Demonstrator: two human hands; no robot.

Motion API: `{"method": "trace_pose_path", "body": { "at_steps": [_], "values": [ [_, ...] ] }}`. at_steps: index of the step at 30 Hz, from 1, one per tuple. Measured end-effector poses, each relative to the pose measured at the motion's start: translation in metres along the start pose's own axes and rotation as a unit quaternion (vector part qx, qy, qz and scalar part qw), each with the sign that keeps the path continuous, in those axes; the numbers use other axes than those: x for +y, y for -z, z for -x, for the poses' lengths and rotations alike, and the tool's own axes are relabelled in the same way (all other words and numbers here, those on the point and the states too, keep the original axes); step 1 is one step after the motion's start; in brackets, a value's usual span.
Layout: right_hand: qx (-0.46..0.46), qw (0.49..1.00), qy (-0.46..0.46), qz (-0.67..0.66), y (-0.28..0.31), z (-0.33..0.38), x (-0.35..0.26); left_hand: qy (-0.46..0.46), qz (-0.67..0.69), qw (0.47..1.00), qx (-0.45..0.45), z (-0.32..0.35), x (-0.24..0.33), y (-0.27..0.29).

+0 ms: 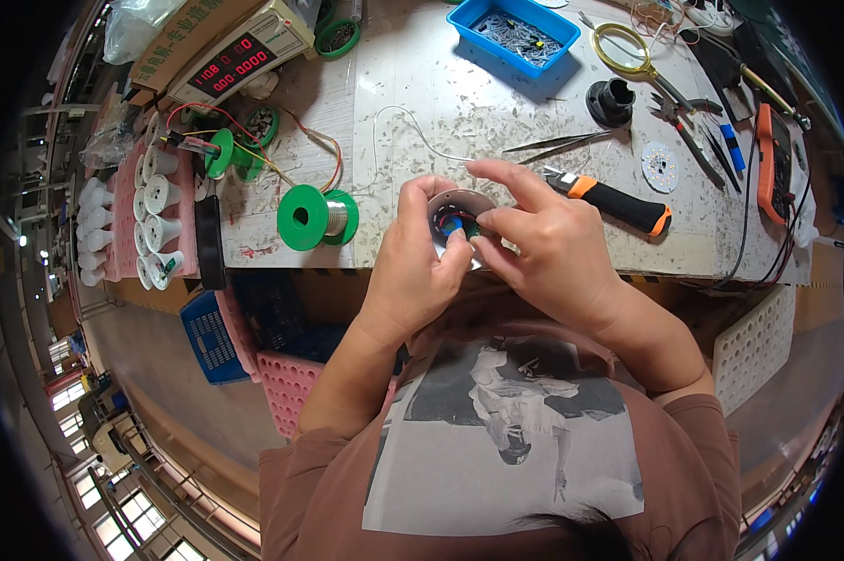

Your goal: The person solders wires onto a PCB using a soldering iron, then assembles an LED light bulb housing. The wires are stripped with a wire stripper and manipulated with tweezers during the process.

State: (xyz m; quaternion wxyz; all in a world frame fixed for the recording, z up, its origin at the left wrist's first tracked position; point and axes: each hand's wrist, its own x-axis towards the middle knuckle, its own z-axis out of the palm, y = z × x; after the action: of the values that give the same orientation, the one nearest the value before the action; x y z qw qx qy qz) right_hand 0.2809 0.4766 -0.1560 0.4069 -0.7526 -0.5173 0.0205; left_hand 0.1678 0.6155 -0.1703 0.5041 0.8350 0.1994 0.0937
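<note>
A green spool point(336, 219) stands left on the table point(422, 79). At the near edge, the left hand point(414, 271) grips a white round housing point(471, 198); the right hand point(555, 248) curls fingers at its rim, any pinch unclear. Right lies an orange-and-black cutter point(623, 203).

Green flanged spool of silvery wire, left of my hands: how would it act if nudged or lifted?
The green flanged spool would probably roll, since it seems to rest on its round flanges. It may feel heavy for its size, because the silvery wire wound on it looks metallic. Its plastic-looking flanges would likely stay stiff.
</note>
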Motion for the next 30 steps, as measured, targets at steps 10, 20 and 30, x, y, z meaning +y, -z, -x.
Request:
{"method": "trace_pose_path", "body": {
  "at_steps": [10, 20, 30],
  "values": [
    [-0.007, 1.000, -0.003, 0.011, -0.0004, 0.0044, 0.0006, -0.025, -0.002, 1.000, 0.001, 0.0010, -0.0001, -0.0019],
    [-0.006, 1.000, -0.014, 0.014, -0.0003, 0.0044, -0.0041, -0.027, -0.014, 1.000, -0.002, -0.0009, 0.0002, -0.0002],
    [-0.011, 0.999, 0.020, 0.042, 0.0005, 0.0029, -0.0004, 0.004, -0.009, 1.000, -0.010, -0.0043, 0.0066, 0.0010]
  ]
}}
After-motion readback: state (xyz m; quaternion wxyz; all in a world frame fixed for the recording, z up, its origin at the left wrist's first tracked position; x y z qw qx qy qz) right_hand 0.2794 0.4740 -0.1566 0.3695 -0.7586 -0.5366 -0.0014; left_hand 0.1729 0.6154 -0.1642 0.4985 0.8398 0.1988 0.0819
